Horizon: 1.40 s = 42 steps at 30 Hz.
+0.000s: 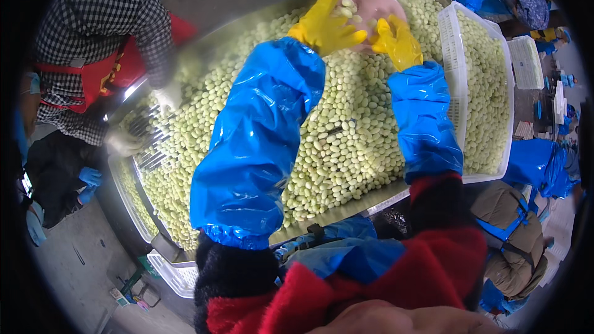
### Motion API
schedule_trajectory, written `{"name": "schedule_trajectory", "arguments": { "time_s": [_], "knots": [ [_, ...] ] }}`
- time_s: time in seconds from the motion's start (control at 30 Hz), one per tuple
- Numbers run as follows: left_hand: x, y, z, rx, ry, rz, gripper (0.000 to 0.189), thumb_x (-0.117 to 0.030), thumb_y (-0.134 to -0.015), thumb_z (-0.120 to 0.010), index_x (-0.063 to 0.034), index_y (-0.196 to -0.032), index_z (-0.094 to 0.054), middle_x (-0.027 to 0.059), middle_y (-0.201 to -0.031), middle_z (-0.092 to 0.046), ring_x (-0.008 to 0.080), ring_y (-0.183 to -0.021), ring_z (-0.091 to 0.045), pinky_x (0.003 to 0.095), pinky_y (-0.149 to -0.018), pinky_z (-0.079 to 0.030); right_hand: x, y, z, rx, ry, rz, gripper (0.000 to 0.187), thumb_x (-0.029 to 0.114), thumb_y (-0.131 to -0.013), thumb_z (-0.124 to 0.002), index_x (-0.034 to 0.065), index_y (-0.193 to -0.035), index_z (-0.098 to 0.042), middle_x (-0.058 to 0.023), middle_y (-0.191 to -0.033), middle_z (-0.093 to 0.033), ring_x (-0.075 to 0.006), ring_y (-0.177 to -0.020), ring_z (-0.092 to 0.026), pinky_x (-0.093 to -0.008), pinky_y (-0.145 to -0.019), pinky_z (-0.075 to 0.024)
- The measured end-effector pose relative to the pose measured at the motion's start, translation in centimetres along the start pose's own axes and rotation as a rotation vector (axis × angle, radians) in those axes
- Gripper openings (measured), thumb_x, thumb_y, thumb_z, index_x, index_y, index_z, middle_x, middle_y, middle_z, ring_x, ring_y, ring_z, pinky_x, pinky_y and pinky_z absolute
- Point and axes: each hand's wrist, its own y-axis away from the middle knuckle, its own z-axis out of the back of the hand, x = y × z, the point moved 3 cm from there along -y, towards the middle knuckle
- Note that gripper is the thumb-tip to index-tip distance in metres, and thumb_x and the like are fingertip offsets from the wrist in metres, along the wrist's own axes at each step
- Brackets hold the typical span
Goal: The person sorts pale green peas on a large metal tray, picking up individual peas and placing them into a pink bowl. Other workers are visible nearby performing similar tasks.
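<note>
A wide heap of pale green oval fruits (pixel 334 157) covers the metal sorting table (pixel 399 197) before me. At its far side a pink plastic basin (pixel 371 0) holds a few of the same fruits. My left hand (pixel 325 25), in a yellow rubber glove, is at the basin's left side with its fingers spread. My right hand (pixel 398 44), gloved the same way, is over the basin's near right rim, fingers apart and slightly bent. Nothing shows in either hand, though the right palm is hidden. Blue plastic sleeves cover both forearms.
A white plastic crate (pixel 457 102) full of fruits stands along the table's right end. On the left, a person in a checked top and red apron (pixel 109 69) works white-gloved hands over a slotted part (pixel 151 137). Another crate (pixel 134 199) sits at the left end.
</note>
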Motion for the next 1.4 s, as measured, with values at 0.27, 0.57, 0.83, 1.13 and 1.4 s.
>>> {"name": "schedule_trajectory", "arguments": {
  "time_s": [0.27,0.57,0.83,1.13,1.4],
  "knots": [
    [1.5,16.8,11.1,-0.624,-0.199,-0.297,0.055,-0.036,-0.103,-0.051,-0.003,-0.146,-0.042,0.0235,-0.144,-0.049,0.0395,-0.126,-0.054,0.0504,-0.109,-0.045,3.3,9.8,-10.8,0.509,-0.054,-0.063,0.027,0.021,-0.093,-0.064,0.0072,-0.117,-0.065,-0.01,-0.088,-0.068,-0.0187,-0.073,-0.069,-0.034,-0.067,-0.0554],
    [14.5,33.6,17.1,-0.839,0.061,-0.298,0.053,-0.04,-0.101,-0.056,0.0022,-0.133,-0.054,0.0143,-0.132,-0.06,0.0302,-0.112,-0.063,0.0414,-0.098,-0.054,6.5,25.0,-23.0,1.104,0.398,0.337,0.028,0.027,-0.091,-0.062,0.0017,-0.102,-0.067,-0.0201,-0.095,-0.068,-0.0369,-0.085,-0.066,-0.0464,-0.077,-0.0534],
    [17.0,37.4,17.0,-0.876,0.036,-0.286,0.052,-0.04,-0.1,-0.057,0.0046,-0.128,-0.058,0.0183,-0.112,-0.067,0.0261,-0.096,-0.068,0.0347,-0.084,-0.06,-1.2,12.7,-21.9,0.527,0.343,0.343,0.023,0.024,-0.091,-0.059,0.0062,-0.103,-0.067,-0.0189,-0.096,-0.071,-0.0393,-0.09,-0.067,-0.0458,-0.078,-0.0535],
    [17.6,35.9,15.6,-0.784,0.051,-0.136,0.058,-0.043,-0.101,-0.054,0.007,-0.131,-0.056,0.0184,-0.103,-0.07,0.0254,-0.088,-0.069,0.0304,-0.081,-0.058,-1.1,12.3,-24.2,0.82,0.556,0.151,0.022,0.02,-0.09,-0.06,0.0054,-0.102,-0.07,-0.0224,-0.103,-0.071,-0.0412,-0.096,-0.067,-0.0491,-0.081,-0.0538],
    [18.8,35.8,15.2,-0.759,0.068,-0.098,0.056,-0.041,-0.102,-0.051,0.0045,-0.133,-0.056,0.0185,-0.105,-0.07,0.0284,-0.09,-0.07,0.0261,-0.073,-0.058,-0.6,12.0,-22.4,0.832,0.616,-0.099,0.032,0.03,-0.094,-0.057,0.0054,-0.111,-0.068,-0.0236,-0.112,-0.069,-0.0412,-0.105,-0.066,-0.0499,-0.09,-0.0521]
  ]
}}
